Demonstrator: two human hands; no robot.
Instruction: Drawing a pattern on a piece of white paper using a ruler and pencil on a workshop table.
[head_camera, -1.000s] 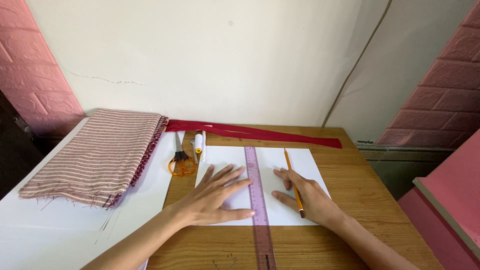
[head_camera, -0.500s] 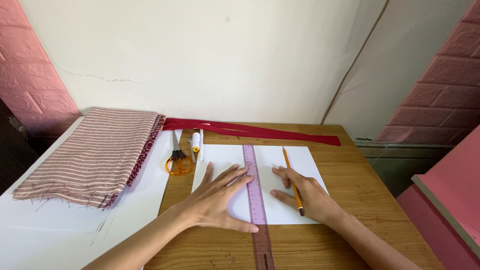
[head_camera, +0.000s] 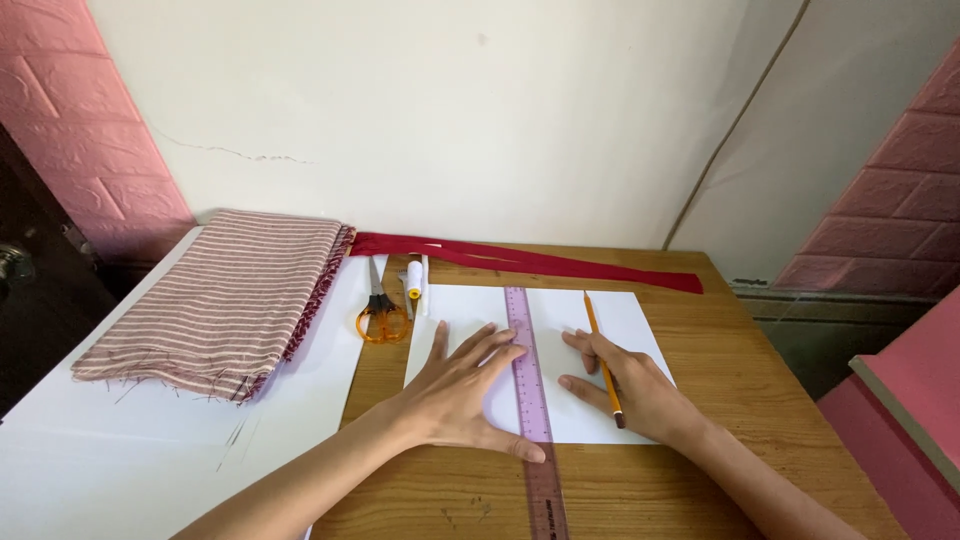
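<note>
My left hand (head_camera: 455, 395) lies flat and spread, palm down, on the white rectangular sheet of paper (head_camera: 640, 320), holding nothing; its fingertips and thumb rest on the left edge of the long translucent purple plastic ruler (head_camera: 527, 385), pressing it to the sheet. The ruler runs straight away from me, from the near edge of the brown wooden desk (head_camera: 740, 350) across the middle of the paper to the paper's far edge. My right hand (head_camera: 635, 385) sits just to the right of the ruler, also low on the paper, with its fingers pointing toward the ruler and closed loosely around the yellow wooden pencil (head_camera: 602, 355). The pencil lies across the top of that hand, its dark end toward me and its other end reaching out toward the far edge of the sheet, nearly parallel to the ruler. Both forearms come in from the near edge of the desk and angle toward each other. Beyond the paper's far left corner lie orange-handled scissors (head_camera: 380, 310) and a small white tube (head_camera: 414, 280). A long dark red strip of fabric (head_camera: 560, 262) runs along the desk's far edge, and a folded pink-and-white striped cloth (head_camera: 225, 300) rests on a white board (head_camera: 120, 430) left of the desk.
</note>
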